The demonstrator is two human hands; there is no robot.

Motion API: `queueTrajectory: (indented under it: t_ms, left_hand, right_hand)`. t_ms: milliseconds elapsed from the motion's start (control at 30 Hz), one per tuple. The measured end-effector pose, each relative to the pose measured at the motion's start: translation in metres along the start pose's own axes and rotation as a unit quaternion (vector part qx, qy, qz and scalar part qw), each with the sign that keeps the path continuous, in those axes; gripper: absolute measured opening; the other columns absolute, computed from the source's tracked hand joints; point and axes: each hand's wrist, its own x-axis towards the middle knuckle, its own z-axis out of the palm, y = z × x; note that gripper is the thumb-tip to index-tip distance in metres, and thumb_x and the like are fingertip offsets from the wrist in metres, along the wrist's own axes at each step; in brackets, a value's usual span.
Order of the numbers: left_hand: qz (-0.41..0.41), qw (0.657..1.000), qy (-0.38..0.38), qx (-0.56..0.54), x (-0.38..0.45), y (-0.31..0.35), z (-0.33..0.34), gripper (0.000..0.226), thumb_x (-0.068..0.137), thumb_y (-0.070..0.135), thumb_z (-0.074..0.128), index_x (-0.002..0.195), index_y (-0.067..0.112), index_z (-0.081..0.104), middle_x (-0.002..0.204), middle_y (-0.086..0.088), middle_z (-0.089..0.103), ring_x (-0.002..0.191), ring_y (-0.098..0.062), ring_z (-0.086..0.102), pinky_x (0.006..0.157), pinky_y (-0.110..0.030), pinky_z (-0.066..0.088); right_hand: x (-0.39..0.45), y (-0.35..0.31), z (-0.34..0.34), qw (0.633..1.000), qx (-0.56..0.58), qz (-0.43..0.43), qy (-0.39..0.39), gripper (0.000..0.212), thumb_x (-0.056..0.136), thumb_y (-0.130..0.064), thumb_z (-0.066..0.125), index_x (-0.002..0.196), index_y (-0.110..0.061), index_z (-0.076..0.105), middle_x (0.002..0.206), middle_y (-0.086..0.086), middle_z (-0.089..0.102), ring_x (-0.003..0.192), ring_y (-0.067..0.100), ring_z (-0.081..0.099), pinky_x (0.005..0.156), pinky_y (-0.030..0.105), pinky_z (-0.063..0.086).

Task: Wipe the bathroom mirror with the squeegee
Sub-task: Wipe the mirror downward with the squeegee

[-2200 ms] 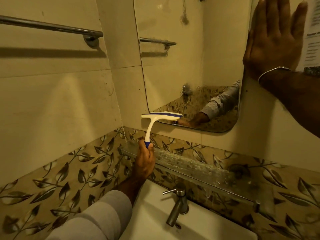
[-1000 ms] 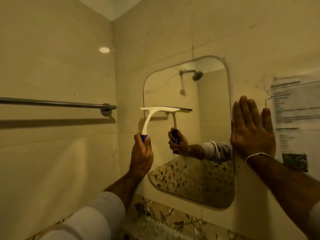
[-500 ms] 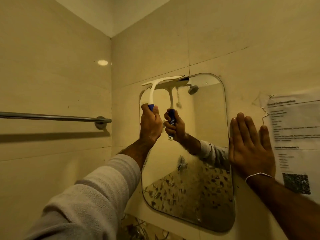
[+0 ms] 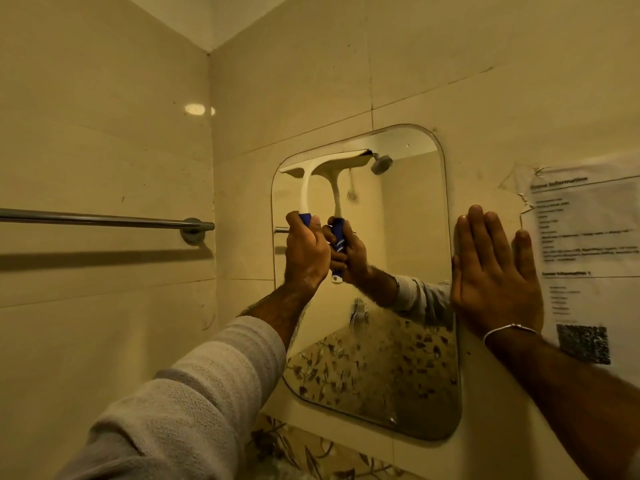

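A tiled wall (image 4: 104,150) fills the left of the scene and meets a second wall at the far corner, where the mirror (image 4: 408,306) hangs, a tall pane with rounded corners. A rail (image 4: 104,220) runs along the left wall, ending just left of the mirror. A printed notice (image 4: 588,244) is stuck to the wall right of the mirror, its top left corner torn.

The left arm, in a grey sleeve (image 4: 194,393) pushed back from the wrist, reaches up and away from the lower left toward the mirror's upper left part. The left hand (image 4: 306,254) is a fist, fingers curled tight round the blue grip of the squeegee (image 4: 308,188), knuckles toward the camera. The white neck rises from the fist to the blade, which lies across the mirror's top left corner, against the glass, tilted up to the right.

The right arm, bare, comes in from the lower right. The right hand (image 4: 491,271) lies flat on the wall at the mirror's right edge, fingers straight, pointing up and close together. A thin bracelet (image 4: 509,329) circles the wrist.
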Motion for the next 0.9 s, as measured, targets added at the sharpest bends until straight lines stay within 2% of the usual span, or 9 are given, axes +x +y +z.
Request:
queueTrajectory:
  t_ms: [333,733,900]
  left_hand:
    - [-0.012,1.0,-0.019,-0.006,-0.044,-0.02,-0.002,0.025,0.103,0.029,0.038,0.118,0.009,0.036,0.07,0.011,0.048,0.052,-0.004,0.05,0.041,-0.007,0.04]
    - [-0.03,0.999,-0.02,0.021,-0.109,-0.07,-0.011,0.027,0.102,0.028,0.04,0.119,0.008,0.035,0.07,-0.003,0.05,0.049,-0.009,0.047,0.038,-0.01,0.038]
    - [-0.028,0.998,-0.044,0.031,-0.143,-0.092,-0.018,0.028,0.101,0.031,0.039,0.119,0.01,0.033,0.076,-0.008,0.055,0.054,-0.013,0.052,0.044,-0.02,0.04]
  right_hand:
    - [0.0,-0.001,0.0,1.0,-0.008,0.007,-0.012,0.064,0.102,-0.03,0.027,0.16,-0.009,0.01,0.169,0.007,-0.002,0.155,0.023,-0.002,0.125,0.049,-0.001]
    - [-0.001,-0.003,-0.001,1.0,-0.017,0.004,-0.02,0.061,0.105,-0.03,0.022,0.161,-0.011,0.006,0.169,0.008,-0.002,0.155,0.023,-0.002,0.125,0.047,-0.003]
    - [0.0,-0.003,-0.002,0.999,-0.016,0.005,-0.028,0.061,0.106,-0.032,0.021,0.161,-0.012,0.004,0.169,0.007,-0.002,0.155,0.023,-0.004,0.124,0.047,-0.005]
